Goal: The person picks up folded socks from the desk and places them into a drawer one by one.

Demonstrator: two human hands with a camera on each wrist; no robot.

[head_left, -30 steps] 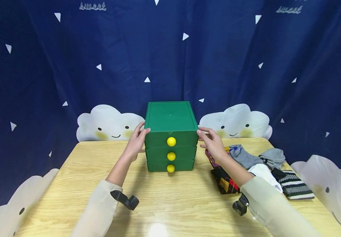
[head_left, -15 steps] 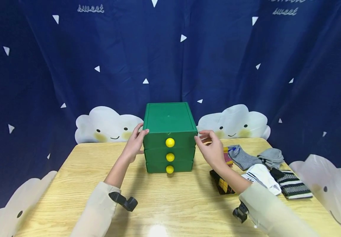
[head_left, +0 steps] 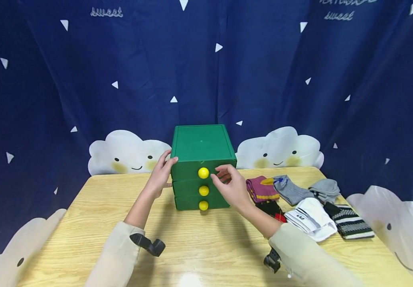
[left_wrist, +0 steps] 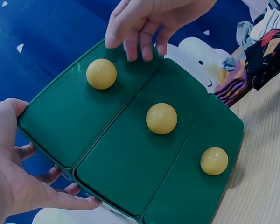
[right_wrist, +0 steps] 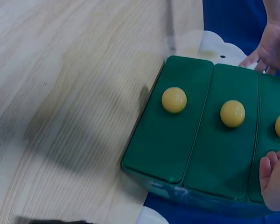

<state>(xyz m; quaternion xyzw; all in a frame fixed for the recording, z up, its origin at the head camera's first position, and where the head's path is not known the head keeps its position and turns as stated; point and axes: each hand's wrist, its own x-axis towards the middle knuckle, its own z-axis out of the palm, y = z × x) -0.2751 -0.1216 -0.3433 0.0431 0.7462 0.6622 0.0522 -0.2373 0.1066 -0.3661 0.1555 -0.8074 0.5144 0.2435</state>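
A green drawer box [head_left: 202, 141] with three drawers stands on the table. Each drawer front has a round yellow knob: the top knob [head_left: 203, 172], the middle knob [head_left: 204, 190] and the bottom knob [head_left: 203, 205]. All three drawers look closed. My left hand [head_left: 159, 175] rests against the box's left side, its thumb at the top front corner and its fingers spread along the side. Just right of the top knob, my right hand [head_left: 233, 186] hovers before the top drawer with loosely bent fingers, holding nothing. From the left wrist, this right hand [left_wrist: 151, 21] appears apart from the top knob [left_wrist: 101, 73].
Folded socks lie on the table [head_left: 120, 199] at the right: a maroon pair [head_left: 262, 189], a grey pair [head_left: 290, 190], a light grey pair [head_left: 325, 189], a white pair [head_left: 312, 219], a striped pair [head_left: 352, 223] and a black-and-red pair [head_left: 270, 209]. A blue curtain [head_left: 206, 71] hangs behind.
My right hand has left the box's right front edge and moved left across the front towards the top knob. The left hand has stayed on the left side. The view has shifted slightly.
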